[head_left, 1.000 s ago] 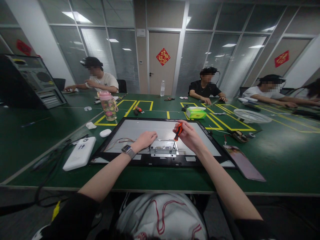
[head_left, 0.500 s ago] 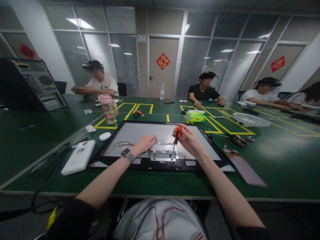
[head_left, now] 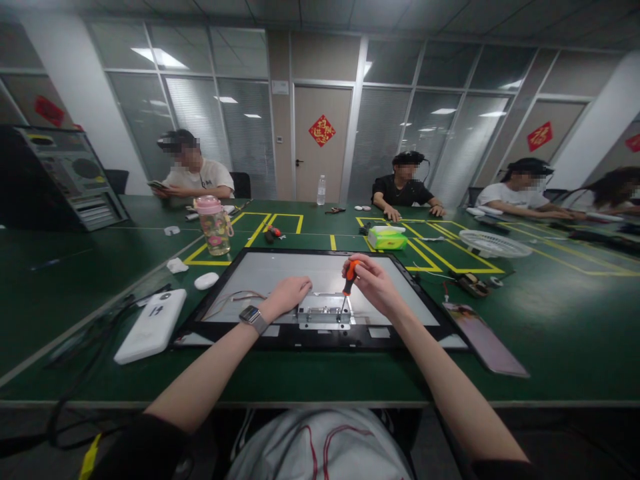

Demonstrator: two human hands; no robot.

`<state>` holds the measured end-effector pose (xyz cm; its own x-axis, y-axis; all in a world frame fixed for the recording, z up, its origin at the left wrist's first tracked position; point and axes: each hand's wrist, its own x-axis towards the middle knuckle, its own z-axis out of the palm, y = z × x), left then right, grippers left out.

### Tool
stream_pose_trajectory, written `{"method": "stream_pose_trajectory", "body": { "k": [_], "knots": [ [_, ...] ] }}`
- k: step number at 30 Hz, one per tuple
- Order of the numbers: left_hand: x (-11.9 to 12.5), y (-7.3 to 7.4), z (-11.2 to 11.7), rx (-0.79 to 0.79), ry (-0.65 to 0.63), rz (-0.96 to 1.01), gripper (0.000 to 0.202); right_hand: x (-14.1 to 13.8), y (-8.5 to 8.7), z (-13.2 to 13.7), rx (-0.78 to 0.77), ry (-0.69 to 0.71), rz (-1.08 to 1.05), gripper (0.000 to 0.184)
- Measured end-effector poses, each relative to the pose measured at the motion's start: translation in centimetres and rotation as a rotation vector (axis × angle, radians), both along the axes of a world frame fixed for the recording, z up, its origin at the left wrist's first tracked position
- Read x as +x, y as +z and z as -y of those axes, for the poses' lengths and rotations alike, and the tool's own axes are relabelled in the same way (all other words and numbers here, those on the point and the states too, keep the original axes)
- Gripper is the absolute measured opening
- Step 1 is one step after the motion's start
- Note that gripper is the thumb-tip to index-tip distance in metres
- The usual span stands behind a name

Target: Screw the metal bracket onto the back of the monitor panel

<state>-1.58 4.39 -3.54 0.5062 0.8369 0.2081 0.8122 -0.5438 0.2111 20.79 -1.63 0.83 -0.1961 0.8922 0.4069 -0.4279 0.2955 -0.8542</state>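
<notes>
A flat display panel [head_left: 260,267] with a black frame lies on the green table, a metal bracket [head_left: 324,319] at its near middle. My right hand [head_left: 376,283] is closed around the orange and black handle of a screwdriver [head_left: 352,272]. Its shaft points down, slightly tilted, with the tip at the bracket's right part. My left hand [head_left: 287,297], a watch [head_left: 253,318] on its wrist, rests on the panel by the bracket's upper left. Its fingers are curled together, and what they hold, if anything, is hidden. Thin wires [head_left: 234,297] run over the panel to the left.
To the left are a white power bank [head_left: 153,327], a white case [head_left: 206,281], a pink-lided bottle [head_left: 213,230] and a computer tower [head_left: 70,177]. On the right lie a phone [head_left: 485,339], a green tissue pack [head_left: 387,238] and a white fan grille [head_left: 495,244]. Several people sit opposite.
The whole view has shifted slightly, so the scene sits lower. The screwdriver stays at the bracket in my right hand, and my left hand stays in place on the panel.
</notes>
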Motion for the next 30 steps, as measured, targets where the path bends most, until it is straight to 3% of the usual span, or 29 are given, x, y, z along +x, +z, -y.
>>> {"method": "stream_pose_trajectory", "body": {
  "k": [30],
  "knots": [
    [0.04,-0.14,-0.02,0.007,-0.011,0.008,0.038,-0.39,-0.07,0.37,-0.011,0.041,0.018,0.024]
  ]
}}
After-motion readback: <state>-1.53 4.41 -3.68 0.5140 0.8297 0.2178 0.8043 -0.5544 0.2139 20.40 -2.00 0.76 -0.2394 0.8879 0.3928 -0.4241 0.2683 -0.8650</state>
